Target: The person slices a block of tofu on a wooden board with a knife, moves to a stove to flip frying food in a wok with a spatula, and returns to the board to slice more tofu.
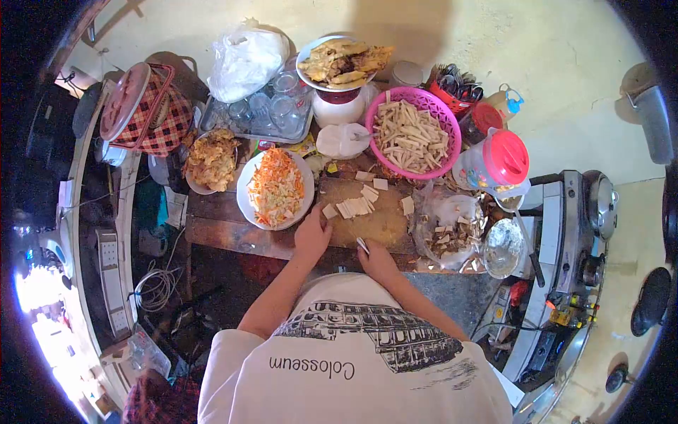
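A wooden cutting board (388,225) lies at the table's front edge, with several pale flat slices (354,207) in a loose row on it. My left hand (312,234) rests at the board's left edge, fingers stretched forward, beside a single pale slice (330,211). Closed around a knife (362,245), my right hand (379,261) stays low at the board's front edge; most of the knife is hidden. Left of the board stands a white plate (244,189) heaped with shredded orange and white vegetables (277,187). Behind, a pink basket (453,126) holds pale cut strips (411,137).
A plastic bag with brown-and-white scraps (452,230) and a foil-like bowl (503,247) lie to the right, near a pink-lidded pitcher (494,161). Fried food (212,161), a tray of glasses (272,113) and a plate of fried pieces (342,62) stand behind. A stove (568,226) is far right.
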`<state>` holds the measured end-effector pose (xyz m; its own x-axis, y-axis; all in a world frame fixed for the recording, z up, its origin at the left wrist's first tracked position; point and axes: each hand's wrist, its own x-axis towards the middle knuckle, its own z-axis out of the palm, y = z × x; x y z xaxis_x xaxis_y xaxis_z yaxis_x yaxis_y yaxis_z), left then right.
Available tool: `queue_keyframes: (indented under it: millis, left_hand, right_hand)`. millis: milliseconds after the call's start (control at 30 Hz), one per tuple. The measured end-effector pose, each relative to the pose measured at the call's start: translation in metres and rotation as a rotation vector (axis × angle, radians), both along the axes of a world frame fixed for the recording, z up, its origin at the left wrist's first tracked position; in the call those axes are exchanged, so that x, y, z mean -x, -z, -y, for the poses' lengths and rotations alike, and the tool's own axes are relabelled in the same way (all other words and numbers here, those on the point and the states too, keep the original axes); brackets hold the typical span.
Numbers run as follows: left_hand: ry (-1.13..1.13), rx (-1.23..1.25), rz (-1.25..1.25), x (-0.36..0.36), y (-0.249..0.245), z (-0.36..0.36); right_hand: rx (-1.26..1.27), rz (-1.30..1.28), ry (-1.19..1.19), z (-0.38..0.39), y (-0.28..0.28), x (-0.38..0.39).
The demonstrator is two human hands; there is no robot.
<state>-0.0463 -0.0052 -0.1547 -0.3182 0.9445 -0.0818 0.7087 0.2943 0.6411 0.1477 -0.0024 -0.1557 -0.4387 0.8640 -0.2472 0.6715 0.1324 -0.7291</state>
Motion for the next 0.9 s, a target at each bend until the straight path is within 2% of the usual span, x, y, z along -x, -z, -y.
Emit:
queue_keyframes:
  millis: [67, 167, 267, 367, 567, 667, 900]
  left_hand:
    - [0.035, 0.037, -0.073, 0.001, 0.006, -0.001]
    - [0.074, 0.029, -0.113, 0.002, 0.007, -0.003]
    - [0.096, -0.005, -0.13, 0.002, 0.005, -0.001]
    - [0.065, -0.003, -0.098, 0.0, 0.009, 0.0]
    - [0.086, 0.075, -0.113, -0.001, 0.004, 0.0]
    - [0.108, -0.074, -0.201, -0.005, 0.001, 0.0]
    - [0.56, -0.238, -0.236, -0.022, -0.001, -0.024]
  right_hand:
    - [-0.026, -0.005, -0.011, -0.001, 0.001, 0.002]
    - [-0.016, 0.126, -0.014, 0.001, 0.009, 0.003]
    - [0.028, 0.193, -0.039, -0.001, -0.004, 0.007]
    - [-0.026, 0.2, -0.05, 0.002, 0.008, 0.005]
    - [0.058, 0.292, -0.069, 0.0, -0.006, 0.012]
    - [0.096, 0.33, -0.056, 0.0, -0.008, 0.017]
    - [0.057, 0.317, -0.002, 0.006, -0.004, 0.022]
